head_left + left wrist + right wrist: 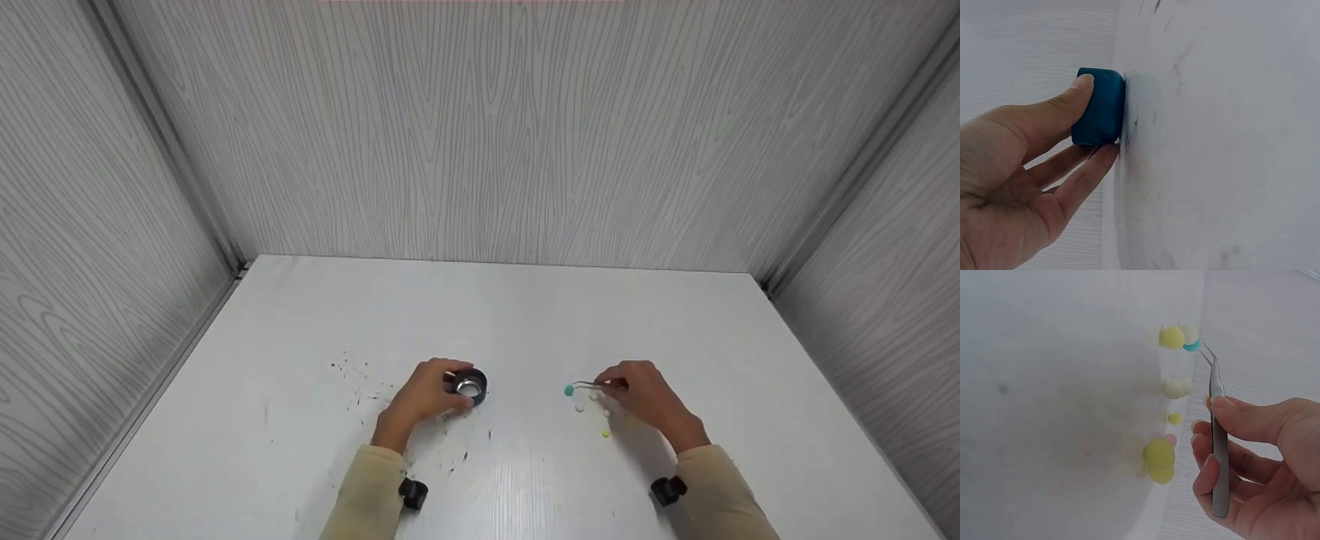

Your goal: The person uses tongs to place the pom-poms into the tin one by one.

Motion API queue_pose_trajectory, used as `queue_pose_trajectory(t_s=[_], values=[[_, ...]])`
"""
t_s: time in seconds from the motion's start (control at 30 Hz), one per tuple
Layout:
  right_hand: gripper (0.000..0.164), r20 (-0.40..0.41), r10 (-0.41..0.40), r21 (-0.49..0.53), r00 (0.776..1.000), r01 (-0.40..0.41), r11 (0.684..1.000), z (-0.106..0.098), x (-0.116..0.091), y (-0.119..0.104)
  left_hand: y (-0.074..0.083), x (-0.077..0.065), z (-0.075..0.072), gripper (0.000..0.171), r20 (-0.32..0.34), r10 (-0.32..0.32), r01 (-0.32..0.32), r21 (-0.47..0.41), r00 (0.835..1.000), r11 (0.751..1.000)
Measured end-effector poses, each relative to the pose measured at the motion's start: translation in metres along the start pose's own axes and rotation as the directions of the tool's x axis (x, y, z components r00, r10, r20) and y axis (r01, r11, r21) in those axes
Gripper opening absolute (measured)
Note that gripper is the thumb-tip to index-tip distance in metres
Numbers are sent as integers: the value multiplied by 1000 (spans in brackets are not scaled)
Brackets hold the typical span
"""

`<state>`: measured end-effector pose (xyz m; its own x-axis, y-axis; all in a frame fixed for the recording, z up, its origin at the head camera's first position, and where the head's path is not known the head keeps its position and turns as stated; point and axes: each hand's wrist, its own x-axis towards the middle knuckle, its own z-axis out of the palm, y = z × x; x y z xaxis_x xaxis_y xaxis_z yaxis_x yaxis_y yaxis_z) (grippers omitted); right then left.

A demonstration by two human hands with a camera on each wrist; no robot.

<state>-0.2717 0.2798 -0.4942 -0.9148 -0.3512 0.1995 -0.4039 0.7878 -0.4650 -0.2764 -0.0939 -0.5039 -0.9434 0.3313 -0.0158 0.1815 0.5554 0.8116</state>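
A small round container (1098,107), dark blue in the left wrist view, stands on the table between the thumb and fingers of my left hand (431,390). From the head view its rim looks dark and its inside silvery. My right hand (643,390) holds steel tweezers (1219,439) with bent tips, pinched between thumb and fingers. The tweezer tips are slightly apart, close to a teal ball (569,390); whether they touch it I cannot tell. Several white and yellow balls lie near that hand, among them a yellow ball (1172,337) and a white ball (579,409).
A pink ball (1170,439) sits partly behind a larger yellow ball (1159,454). The white table (480,315) has dark specks and smudges around the left hand. Grey wood-grained panels (480,135) stand at the back and both sides.
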Motion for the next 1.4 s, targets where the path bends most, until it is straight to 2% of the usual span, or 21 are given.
queue_pose_trajectory(t_s=[0.2,0.33,0.57,0.7,0.93,1.4], values=[[14,-8,20,-29,1000,-20,999,0,1,-1,1,1,-1,56,-1,12,-12,3,1000,1000],[14,-1,28,-28,1000,-28,999,1,2,-3,1,1,-1,57,-3,-10,10,-4,1000,1000],[15,5,35,-26,999,-35,999,2,1,-3,1,3,1,58,1,-10,10,-23,1000,1000],[14,-8,19,-32,1000,-19,999,3,1,-3,1,4,2,57,3,-13,13,-29,1000,999],[15,-20,13,-26,1000,-13,1000,0,1,-5,0,1,1,59,5,31,-31,-22,999,999],[16,-56,-47,-12,997,46,999,0,13,-24,0,-2,-1,57,-10,1,-2,-11,1000,1000]])
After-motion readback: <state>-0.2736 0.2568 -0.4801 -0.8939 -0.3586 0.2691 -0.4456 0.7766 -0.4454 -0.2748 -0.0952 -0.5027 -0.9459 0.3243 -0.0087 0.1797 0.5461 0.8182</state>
